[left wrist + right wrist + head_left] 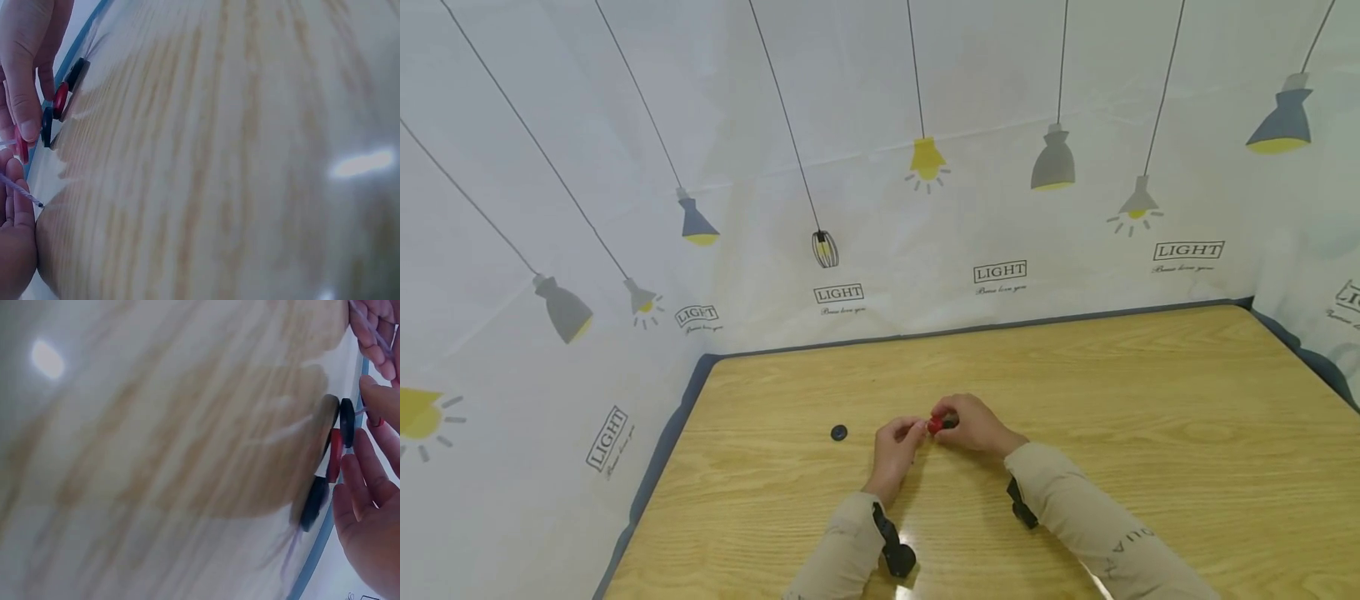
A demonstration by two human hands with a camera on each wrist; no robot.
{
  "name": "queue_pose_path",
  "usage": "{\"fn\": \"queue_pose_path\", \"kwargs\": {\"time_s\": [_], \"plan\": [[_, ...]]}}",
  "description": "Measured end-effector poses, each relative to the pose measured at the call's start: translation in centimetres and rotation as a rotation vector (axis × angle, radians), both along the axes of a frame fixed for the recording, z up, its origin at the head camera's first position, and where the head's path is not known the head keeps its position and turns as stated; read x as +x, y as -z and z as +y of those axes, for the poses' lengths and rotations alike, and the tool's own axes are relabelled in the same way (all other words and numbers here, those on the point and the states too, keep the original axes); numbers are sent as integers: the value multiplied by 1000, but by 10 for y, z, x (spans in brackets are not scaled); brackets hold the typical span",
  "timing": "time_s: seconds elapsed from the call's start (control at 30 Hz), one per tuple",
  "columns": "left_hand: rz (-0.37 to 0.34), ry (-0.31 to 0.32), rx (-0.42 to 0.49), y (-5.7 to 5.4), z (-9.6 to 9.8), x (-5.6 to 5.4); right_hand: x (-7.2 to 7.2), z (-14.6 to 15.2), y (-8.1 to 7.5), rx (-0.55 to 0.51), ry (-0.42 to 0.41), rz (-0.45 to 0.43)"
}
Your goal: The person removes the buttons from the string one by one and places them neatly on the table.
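Observation:
In the head view my left hand [893,458] and right hand [976,427] meet over the table. The right hand's thumb and fingers pinch a red button [935,425], whose edge also shows in the left wrist view. A pale cord [22,190] lies across the left fingers, its dark tip sticking out past them; these fingers hold it close by the red button. Strung below the right hand hang a black button [347,423], another red button [335,455] and a second black button [314,503], with a tail of cord trailing from the last.
A loose dark button [839,432] lies on the wooden table [760,500], left of my hands. White sheeting [880,200] printed with lamps stands along the table's back and sides. A black strap with a camera [898,557] sits at the left cuff.

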State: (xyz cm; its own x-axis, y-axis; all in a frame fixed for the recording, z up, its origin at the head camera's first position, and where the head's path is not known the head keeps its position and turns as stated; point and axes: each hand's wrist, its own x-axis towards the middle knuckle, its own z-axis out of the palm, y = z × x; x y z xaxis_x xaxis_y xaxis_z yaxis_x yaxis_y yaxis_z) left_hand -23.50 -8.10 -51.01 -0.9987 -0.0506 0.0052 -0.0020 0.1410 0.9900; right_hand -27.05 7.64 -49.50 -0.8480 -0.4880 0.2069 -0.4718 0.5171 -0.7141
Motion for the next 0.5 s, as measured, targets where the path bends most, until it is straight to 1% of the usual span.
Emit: {"fn": "queue_pose_path", "kwargs": {"time_s": [0.1, 0.17, 0.2, 0.27, 0.4, 0.47, 0.5], "plan": [[-10, 0, 2, -1, -1, 0, 1, -2, -2, -19, 8, -13], [-16, 0, 15, -4, -2, 1, 2, -4, -4, -14, 16, -13], [-18, -2, 16, -7, -3, 2, 2, -5, -5, -15, 17, -12], [2, -7, 5, -14, -3, 5, 3, -6, -7, -13, 13, -5], [42, -12, -62, -32, -2, 13, 3, -8, -8, -21, 10, -3], [48, -6, -88, -37, -2, 16, 4, -9, -7, -28, 16, -11], [49, -3, -94, -39, -2, 17, 4, -8, -7, -28, 19, 5]]}}
